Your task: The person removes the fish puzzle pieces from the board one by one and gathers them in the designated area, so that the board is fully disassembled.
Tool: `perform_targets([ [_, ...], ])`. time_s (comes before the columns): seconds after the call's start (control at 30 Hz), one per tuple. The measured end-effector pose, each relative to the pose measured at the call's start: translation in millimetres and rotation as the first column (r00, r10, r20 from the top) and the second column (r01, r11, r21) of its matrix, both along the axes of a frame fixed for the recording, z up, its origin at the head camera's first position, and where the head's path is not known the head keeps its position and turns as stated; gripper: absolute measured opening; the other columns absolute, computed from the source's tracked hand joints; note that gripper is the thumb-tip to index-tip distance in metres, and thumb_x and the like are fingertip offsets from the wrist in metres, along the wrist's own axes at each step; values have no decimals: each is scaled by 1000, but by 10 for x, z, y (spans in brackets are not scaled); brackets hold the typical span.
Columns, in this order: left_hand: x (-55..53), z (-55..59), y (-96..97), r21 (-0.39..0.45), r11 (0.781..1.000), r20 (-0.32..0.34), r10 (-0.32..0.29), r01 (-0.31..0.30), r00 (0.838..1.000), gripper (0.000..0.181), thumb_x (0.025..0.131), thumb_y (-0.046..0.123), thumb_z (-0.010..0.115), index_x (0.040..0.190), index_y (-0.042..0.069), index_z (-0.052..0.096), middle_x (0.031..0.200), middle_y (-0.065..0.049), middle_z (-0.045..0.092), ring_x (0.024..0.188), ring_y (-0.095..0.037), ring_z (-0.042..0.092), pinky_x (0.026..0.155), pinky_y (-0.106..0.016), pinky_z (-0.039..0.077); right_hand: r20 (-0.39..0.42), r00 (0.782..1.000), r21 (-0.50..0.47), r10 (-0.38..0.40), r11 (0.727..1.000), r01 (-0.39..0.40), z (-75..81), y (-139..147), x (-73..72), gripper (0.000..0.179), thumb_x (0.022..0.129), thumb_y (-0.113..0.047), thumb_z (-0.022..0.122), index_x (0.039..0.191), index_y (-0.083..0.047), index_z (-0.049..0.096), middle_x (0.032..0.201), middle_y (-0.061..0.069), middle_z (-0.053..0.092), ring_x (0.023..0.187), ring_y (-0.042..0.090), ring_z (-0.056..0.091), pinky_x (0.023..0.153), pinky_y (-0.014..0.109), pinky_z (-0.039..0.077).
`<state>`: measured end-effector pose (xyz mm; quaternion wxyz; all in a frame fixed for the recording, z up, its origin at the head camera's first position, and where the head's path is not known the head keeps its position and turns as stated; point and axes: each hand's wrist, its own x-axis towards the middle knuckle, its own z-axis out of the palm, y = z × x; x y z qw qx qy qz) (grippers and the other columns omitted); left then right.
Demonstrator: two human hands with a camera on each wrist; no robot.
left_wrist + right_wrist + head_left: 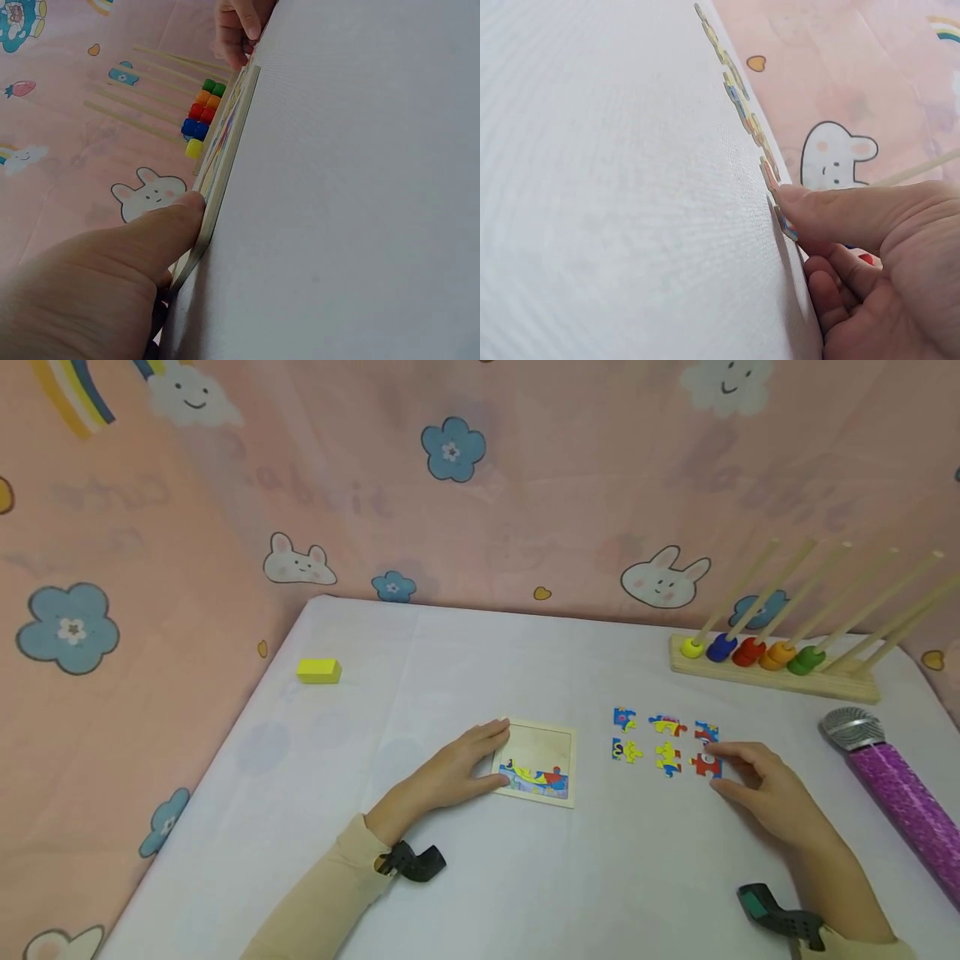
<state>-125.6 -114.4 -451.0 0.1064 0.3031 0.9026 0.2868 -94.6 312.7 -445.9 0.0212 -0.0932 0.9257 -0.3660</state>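
Note:
Straight fingers of my left hand (pixel 453 768) rest on the left edge of a square wooden puzzle tray (pixel 572 768). In the left wrist view the thumb (pixel 176 225) lies along the tray's rim. Assembled puzzle pieces (pixel 534 779) fill the tray's bottom part; its upper part shows bare wood. To the right, my right hand (pixel 780 797) pinches a red puzzle piece (pixel 705 765) between thumb and index finger. Its thumb (pixel 810 206) covers part of the piece in the right wrist view. Several loose pieces lie beside it in two rows, including a yellow one (pixel 667 756).
A wooden bead stand (pixel 772 675) with upright sticks and coloured beads stands at the back right. A purple microphone (pixel 900 789) lies along the right side. A yellow block (pixel 318 672) sits at the back left. Behind the white table (pixel 465 668) hangs a pink printed cloth (pixel 525 510).

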Motion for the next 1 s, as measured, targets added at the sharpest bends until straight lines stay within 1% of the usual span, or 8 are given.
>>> perform_targets([
  [0.1,1,-9,6,3,1000,0,-6,6,1000,72,90,39,63,146,5,34,157,-1,24,145,-15,20,119,-32,18,-1,999,6,-39,999,39,10,3,21,47,91,-21,65,129,1,51,126,25,50,100,-25,25,80,-10,19],
  [0.33,0,-20,23,-10,1000,7,-29,29,1000,71,91,39,61,147,5,33,158,-1,22,146,-17,19,119,-34,19,54,995,12,-80,997,79,158,-152,85,55,91,-28,64,135,-1,46,131,23,48,111,-6,42,80,-10,23],
  [0.4,-3,-9,24,-18,999,15,-37,38,999,71,92,39,60,148,6,31,158,0,21,146,-16,17,119,-34,19,58,996,13,-74,997,73,213,-266,90,54,90,-29,65,134,-3,47,131,21,49,112,-4,43,87,-5,31],
  [0.53,-2,27,7,-39,997,26,-60,61,998,72,92,38,60,148,5,29,159,0,18,147,-17,15,120,-35,19,74,996,15,-40,999,39,298,-564,77,50,90,-29,65,133,-7,50,128,16,54,113,28,50,89,9,42],
  [0.57,-2,36,-1,-52,996,27,-65,66,998,73,91,38,60,149,6,28,159,0,17,147,-16,14,120,-35,19,75,997,11,-25,1000,24,307,-642,73,49,90,-28,65,132,-8,51,128,15,55,112,29,51,89,12,44],
  [0.63,1,51,-20,-74,994,26,-75,77,997,75,91,39,60,149,5,27,160,0,15,147,-16,13,119,-34,19,66,998,-8,7,1000,-7,307,-791,61,46,91,-26,65,131,-8,52,125,12,57,111,27,53,86,10,44],
  [0.87,49,113,-87,-85,991,66,-97,102,993,78,89,34,65,149,4,26,159,-2,16,147,-17,12,119,-36,20,54,993,-85,109,991,-105,294,-1241,19,42,89,-17,67,128,-8,55,123,9,59,110,24,55,93,34,52],
  [1.0,99,129,-109,-67,994,75,-76,81,994,71,91,32,63,148,5,30,158,-1,21,146,-15,17,118,-34,23,45,987,-123,155,981,-148,295,-1429,-17,40,87,-13,68,126,-7,57,121,7,60,105,20,55,89,25,52],
])
